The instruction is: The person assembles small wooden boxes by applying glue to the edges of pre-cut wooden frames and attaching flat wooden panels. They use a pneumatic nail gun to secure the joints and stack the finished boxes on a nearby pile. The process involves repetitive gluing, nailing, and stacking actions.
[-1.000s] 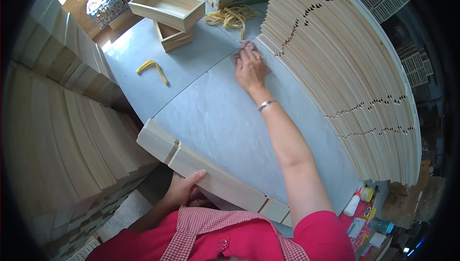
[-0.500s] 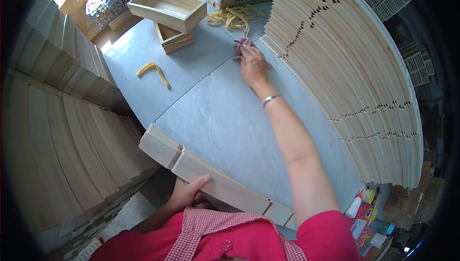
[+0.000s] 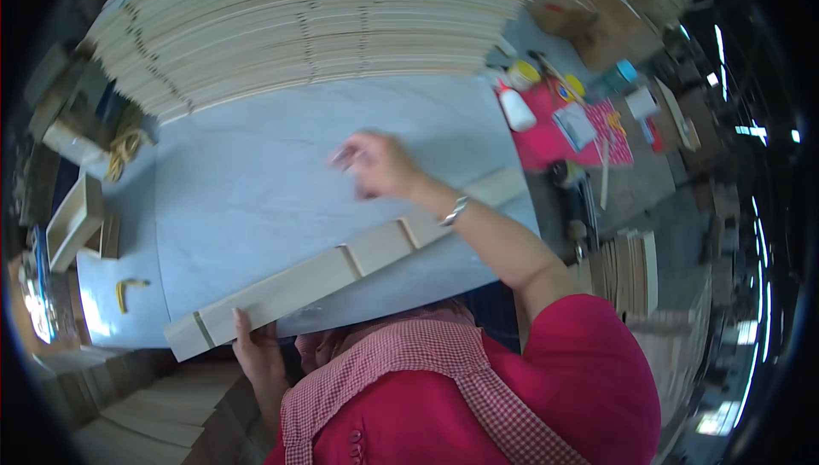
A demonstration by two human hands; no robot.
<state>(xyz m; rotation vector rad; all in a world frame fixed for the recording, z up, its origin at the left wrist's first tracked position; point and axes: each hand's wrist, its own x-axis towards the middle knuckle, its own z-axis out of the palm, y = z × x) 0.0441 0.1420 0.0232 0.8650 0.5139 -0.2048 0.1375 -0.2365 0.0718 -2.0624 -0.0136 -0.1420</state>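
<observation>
My left hand (image 3: 256, 354) grips a long pale wooden board (image 3: 281, 290) near its left end, the thumb on top and the other fingers mostly hidden below. The board lies slantwise along the near side of the table and has narrow grooves cut across it. Over the middle of the tabletop (image 3: 256, 192), my right hand (image 3: 380, 165) is smeared by motion. Whether anything is between its fingers cannot be made out. The right forearm passes above the far right part of the board.
A long row of pale grooved boards (image 3: 247, 38) lines the table's far side. On the left are wooden boxes (image 3: 75, 222), a yellow strip (image 3: 124, 292) and a yellow bundle (image 3: 125, 151). A white bottle (image 3: 516, 110) stands by a pink cloth (image 3: 537, 146) at right.
The view has swung to the right. My right hand has come away from the crumpled cloth beside the yellow bundle and moved over mid-table. My left hand still grips the board, which now rests on the table.
</observation>
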